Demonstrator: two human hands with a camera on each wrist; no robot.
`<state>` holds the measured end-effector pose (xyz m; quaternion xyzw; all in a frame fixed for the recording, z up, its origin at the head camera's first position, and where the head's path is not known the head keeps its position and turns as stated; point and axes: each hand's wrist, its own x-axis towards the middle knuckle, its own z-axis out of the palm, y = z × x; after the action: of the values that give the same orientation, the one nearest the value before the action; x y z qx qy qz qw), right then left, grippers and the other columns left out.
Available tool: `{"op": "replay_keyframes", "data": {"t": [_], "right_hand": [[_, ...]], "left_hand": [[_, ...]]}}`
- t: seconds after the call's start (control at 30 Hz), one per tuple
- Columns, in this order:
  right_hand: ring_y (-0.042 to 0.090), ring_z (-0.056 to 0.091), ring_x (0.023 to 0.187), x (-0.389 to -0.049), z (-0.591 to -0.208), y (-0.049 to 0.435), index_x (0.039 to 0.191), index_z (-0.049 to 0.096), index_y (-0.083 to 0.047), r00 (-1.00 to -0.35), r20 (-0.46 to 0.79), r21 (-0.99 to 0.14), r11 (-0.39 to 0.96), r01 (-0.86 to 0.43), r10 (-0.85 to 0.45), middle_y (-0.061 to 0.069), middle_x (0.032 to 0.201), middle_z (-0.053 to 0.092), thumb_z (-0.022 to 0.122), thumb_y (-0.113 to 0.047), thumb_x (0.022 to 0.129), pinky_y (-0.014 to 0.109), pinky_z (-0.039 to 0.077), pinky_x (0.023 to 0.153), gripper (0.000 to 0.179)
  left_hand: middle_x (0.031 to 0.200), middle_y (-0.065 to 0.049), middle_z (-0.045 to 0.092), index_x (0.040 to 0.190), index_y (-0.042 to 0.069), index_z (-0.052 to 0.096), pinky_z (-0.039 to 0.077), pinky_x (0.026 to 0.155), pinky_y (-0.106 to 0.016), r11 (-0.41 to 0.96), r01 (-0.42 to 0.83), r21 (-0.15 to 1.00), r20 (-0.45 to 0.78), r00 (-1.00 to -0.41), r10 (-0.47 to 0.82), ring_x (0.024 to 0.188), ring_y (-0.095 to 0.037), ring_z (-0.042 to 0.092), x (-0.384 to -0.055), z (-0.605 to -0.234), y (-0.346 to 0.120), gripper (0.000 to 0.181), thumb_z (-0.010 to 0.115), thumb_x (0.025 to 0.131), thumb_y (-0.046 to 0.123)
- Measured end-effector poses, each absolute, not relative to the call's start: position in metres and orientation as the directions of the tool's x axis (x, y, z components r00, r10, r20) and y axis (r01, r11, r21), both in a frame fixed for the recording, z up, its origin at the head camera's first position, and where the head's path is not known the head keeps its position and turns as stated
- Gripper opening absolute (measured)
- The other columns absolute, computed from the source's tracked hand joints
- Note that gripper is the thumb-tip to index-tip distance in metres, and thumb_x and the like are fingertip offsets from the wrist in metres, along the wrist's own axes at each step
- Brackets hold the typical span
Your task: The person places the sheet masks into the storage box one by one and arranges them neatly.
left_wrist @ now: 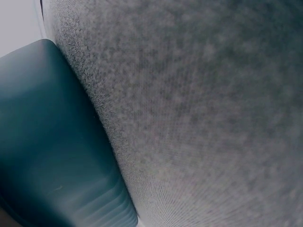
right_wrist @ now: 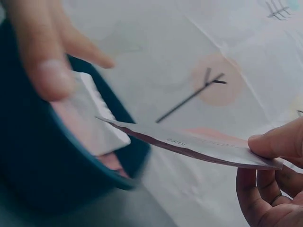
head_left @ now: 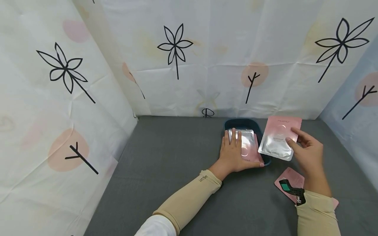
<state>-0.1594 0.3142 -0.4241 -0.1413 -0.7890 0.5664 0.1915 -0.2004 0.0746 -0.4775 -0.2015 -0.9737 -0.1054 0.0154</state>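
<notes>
My right hand (head_left: 310, 151) pinches a pink and silver sheet-mask packet (head_left: 279, 136) by its right edge, thumb on top. That packet is tilted beside and partly above the rim of a dark blue bin (head_left: 242, 122). Inside the bin lie more packets (head_left: 248, 146) of the same kind. My left hand (head_left: 231, 155) rests over the bin with straight, spread fingers, touching the packets; its thumb reaches along the near rim. In the right wrist view the held packet (right_wrist: 189, 147) appears nearly edge-on. Only the bin's outer wall (left_wrist: 52, 137) and the tabletop show in the left wrist view.
Another pink packet (head_left: 290, 178) lies on the grey table (head_left: 171, 154), partly hidden under my right forearm. Patterned cloth walls (head_left: 206, 59) enclose the table at the back and sides. The bin stands near the back edge.
</notes>
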Motion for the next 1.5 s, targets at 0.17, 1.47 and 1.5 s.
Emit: {"op": "replay_keyframes", "data": {"t": [0.17, 1.47, 1.5], "right_hand": [[-0.005, 0.055, 0.098, -0.165, -0.438, 0.298, 0.15, 0.06, -0.005, -0.928, 0.179, -0.908, 0.418, -0.027, 0.328, -0.025, 0.103, 0.059, 0.071, -0.015, 0.103, 0.005, 0.047, 0.073, 0.05], [0.056, 0.056, 0.122, -0.136, -0.453, 0.35, 0.144, 0.059, 0.004, -0.994, 0.072, -0.61, 0.785, -0.111, -0.084, 0.037, 0.142, 0.056, 0.067, -0.027, 0.106, 0.071, 0.047, 0.095, 0.05], [0.057, 0.056, 0.123, -0.133, -0.453, 0.357, 0.145, 0.058, 0.005, -0.996, 0.05, -0.603, 0.793, -0.088, -0.073, 0.039, 0.143, 0.055, 0.067, -0.028, 0.106, 0.071, 0.047, 0.094, 0.052]], "left_hand": [[0.181, -0.012, -0.004, 0.172, 0.013, -0.004, 0.015, 0.134, -0.05, 0.899, 0.382, 0.215, 0.066, -0.924, 0.377, 0.167, -0.039, -0.001, -0.199, -0.477, 0.076, 0.147, 0.055, 0.071, 0.102], [0.18, -0.012, -0.007, 0.173, 0.016, 0.002, 0.011, 0.135, -0.051, 0.889, 0.405, 0.214, 0.075, -0.914, 0.398, 0.167, -0.039, -0.006, -0.203, -0.485, 0.074, 0.144, 0.048, 0.07, 0.106], [0.18, -0.012, -0.007, 0.173, 0.016, 0.001, 0.01, 0.135, -0.051, 0.888, 0.405, 0.216, 0.074, -0.914, 0.399, 0.167, -0.039, -0.006, -0.203, -0.486, 0.074, 0.144, 0.048, 0.07, 0.106]]}}
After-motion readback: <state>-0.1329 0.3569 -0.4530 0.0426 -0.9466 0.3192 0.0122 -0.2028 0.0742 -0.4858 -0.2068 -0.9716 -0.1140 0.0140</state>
